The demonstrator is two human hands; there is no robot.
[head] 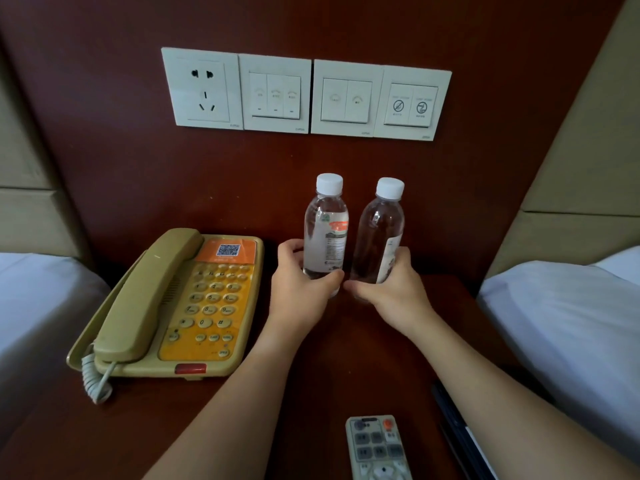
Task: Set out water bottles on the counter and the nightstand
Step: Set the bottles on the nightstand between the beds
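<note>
Two clear water bottles with white caps are side by side at the back of the dark wooden nightstand. My left hand is wrapped around the lower part of the left bottle, which is upright with its label facing me. My right hand grips the base of the right bottle, which leans slightly to the right. The hands hide both bottle bases, so I cannot tell whether they rest on the nightstand.
A beige and orange telephone fills the nightstand's left side. A grey remote lies at the front edge, with a dark flat object beside it. White-sheeted beds flank both sides. A socket and switch panels are on the wall.
</note>
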